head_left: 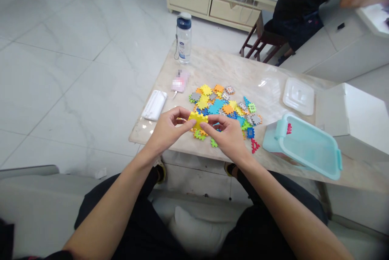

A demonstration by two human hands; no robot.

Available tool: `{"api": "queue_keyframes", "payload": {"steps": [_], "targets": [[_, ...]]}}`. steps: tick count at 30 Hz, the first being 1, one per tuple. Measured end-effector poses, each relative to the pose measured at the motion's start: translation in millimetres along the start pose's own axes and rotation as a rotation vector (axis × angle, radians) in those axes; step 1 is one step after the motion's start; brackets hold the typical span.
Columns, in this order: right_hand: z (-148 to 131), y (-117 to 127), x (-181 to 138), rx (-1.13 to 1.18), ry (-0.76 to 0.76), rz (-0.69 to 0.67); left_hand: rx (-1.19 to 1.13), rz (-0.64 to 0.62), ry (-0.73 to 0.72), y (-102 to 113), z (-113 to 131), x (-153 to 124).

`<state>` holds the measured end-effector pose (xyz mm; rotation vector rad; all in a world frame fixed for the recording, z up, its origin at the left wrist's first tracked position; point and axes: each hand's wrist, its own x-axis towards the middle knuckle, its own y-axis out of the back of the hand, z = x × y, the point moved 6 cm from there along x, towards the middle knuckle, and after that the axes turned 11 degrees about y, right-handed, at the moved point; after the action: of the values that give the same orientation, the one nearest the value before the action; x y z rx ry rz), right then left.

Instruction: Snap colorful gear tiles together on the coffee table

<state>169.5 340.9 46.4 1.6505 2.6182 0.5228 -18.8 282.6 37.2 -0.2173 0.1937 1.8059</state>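
Two hands, left hand (168, 128); right hand (229, 136), pinch one yellow piece (198, 119).

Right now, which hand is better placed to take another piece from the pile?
Right hand, probably: it overlaps the pile, green pieces beside it. Both hands pinch the yellow piece; the left hand is farther off.

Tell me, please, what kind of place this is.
Probably a living room at home: a low table with toy puzzle pieces, a cabinet with drawers, a tiled floor. The left hand and right hand hold a yellow piece.
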Motion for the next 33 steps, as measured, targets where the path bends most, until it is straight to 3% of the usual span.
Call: {"api": "queue_keyframes", "payload": {"steps": [5,10,13,16,20,28,33], "targets": [[6,-24,4,-0.024,-0.009,-0.065,0.181,-0.048,0.035,27,1,4],[21,-39,4,-0.014,0.007,-0.079,0.278,-0.087,0.005,30,-7,7],[32,-35,6,-0.028,-0.005,-0.035,0.320,-0.065,0.023,32,-15,13],[37,-31,8,-0.032,-0.003,-0.073,0.300,-0.020,0.024,34,-17,17],[28,-26,8,-0.012,0.064,-0.118,0.225,-0.071,0.009,25,-14,15],[14,-2,5,-0.119,0.132,-0.027,0.167,-0.136,-0.014,7,-6,15],[-7,2,2,-0.380,0.365,-0.104,-0.024,-0.070,0.145,6,-15,16]]}}
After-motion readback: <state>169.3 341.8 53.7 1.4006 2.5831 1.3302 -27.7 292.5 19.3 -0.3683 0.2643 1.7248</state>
